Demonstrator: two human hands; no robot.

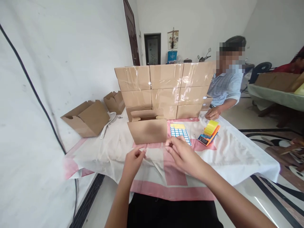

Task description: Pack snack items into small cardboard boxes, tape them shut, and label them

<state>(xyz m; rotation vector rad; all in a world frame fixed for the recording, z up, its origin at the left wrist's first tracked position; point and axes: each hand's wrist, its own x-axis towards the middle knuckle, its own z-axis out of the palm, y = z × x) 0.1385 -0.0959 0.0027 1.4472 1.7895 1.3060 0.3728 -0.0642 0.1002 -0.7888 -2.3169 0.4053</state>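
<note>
My left hand [133,162] is raised over the near part of the table, thumb and forefinger curled together in a pinch. Opposite it, my right hand [181,155] also pinches, its fingertips close to the lower edge of a label sheet [179,130] with blue-bordered white labels and a yellow top. What either pinch holds, if anything, is too small to make out. Just beyond my hands stands a cardboard box [147,131], its top flap raised. To the right, a tape dispenser [208,134] in orange and blue carries a roll of yellow tape.
Taped cardboard boxes [165,77] form a wall across the table's back. Two open cardboard boxes [86,117] [114,101] and a white plastic basket [110,117] are at the left. A co-worker [225,85] sits at the right, one hand on the pink-and-white tablecloth [237,152].
</note>
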